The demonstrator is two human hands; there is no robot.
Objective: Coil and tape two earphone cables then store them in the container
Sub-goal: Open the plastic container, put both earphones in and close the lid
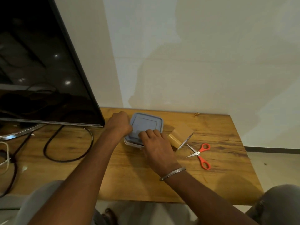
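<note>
A square clear container [129,142] with a blue lid [146,123] sits on the wooden table [211,181] near the wall. My left hand [119,123] is curled against the lid's left edge. My right hand [155,146] rests on the lid's near edge, with the fingers bent over it and pressing down. Something dark shows through the container's wall under the lid; the earphone cables cannot be made out. A roll of brown tape [180,135] lies just right of the container, beside my right hand.
Orange-handled scissors [200,155] lie open to the right of the tape. A large dark screen [40,70] stands at the left on a metal foot, with a black cable [68,158] looped on the table below it. The table's right edge drops to the floor.
</note>
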